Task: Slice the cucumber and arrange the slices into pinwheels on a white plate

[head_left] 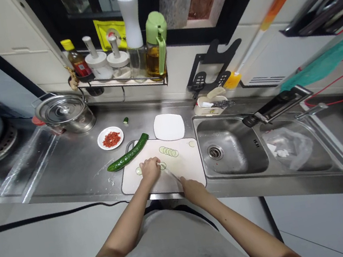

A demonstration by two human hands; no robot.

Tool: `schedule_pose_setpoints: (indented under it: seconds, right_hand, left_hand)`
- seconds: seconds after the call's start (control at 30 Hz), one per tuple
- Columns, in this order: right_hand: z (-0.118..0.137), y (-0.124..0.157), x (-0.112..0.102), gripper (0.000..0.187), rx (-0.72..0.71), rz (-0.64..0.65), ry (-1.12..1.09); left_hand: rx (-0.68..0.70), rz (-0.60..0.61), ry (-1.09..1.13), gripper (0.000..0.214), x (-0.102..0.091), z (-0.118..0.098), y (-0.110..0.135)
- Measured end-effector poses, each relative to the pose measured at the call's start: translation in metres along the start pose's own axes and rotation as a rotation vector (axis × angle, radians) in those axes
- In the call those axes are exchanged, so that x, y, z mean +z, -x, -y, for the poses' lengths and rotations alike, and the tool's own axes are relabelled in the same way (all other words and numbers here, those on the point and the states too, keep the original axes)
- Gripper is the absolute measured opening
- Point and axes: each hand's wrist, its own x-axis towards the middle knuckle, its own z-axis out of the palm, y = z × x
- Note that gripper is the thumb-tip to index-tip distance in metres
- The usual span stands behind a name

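Observation:
My left hand [151, 170] is closed with curled fingers over a piece of cucumber [138, 171] on the white cutting board [181, 170]; most of the piece is hidden under the hand. My right hand [194, 191] grips a knife [172, 174] by its handle, the blade pointing toward my left fingertips. Beside the blade tip shows a round pale cucumber slice [162, 165]. Farther up the board, several cucumber slices [168, 151] lie overlapped in a row. A single end slice [191, 144] rests in the upper right corner. A whole-looking green cucumber [128, 153] lies across the board's left edge.
Behind the board are a plate of chopped red pieces [110, 138], a cucumber stub [126, 120] and a white square plate [168, 126]. A lidded pot [65, 113] stands at left. The steel sink [237, 165] adjoins on the right. A bottle shelf [124, 83] hangs above.

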Motion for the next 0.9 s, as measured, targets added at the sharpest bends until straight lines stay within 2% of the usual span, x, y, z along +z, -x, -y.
schedule_pose_setpoints:
  seconds: [0.17,0.4,0.63,0.77,0.9]
  right_hand:
    - [-0.006,0.008,0.005,0.032,0.004,0.007,0.000]
    - [-0.020,0.021,0.014,0.031,0.001,0.003,-0.029]
    - [-0.037,0.021,0.016,0.027,-0.034,-0.001,-0.103]
    - [-0.039,0.019,0.016,0.028,-0.056,-0.013,-0.156]
    - [-0.042,0.018,0.013,0.031,-0.077,-0.016,-0.202]
  left_hand:
    - [-0.007,-0.010,-0.018,0.025,0.000,-0.003,0.003]
    - [0.006,-0.066,-0.075,0.017,0.001,-0.013,0.010]
    - [0.016,-0.054,0.002,0.014,-0.002,-0.021,0.012]
    - [0.004,-0.043,0.093,0.011,-0.010,-0.015,0.022]
    - [-0.028,-0.052,0.153,0.012,-0.021,0.006,0.035]
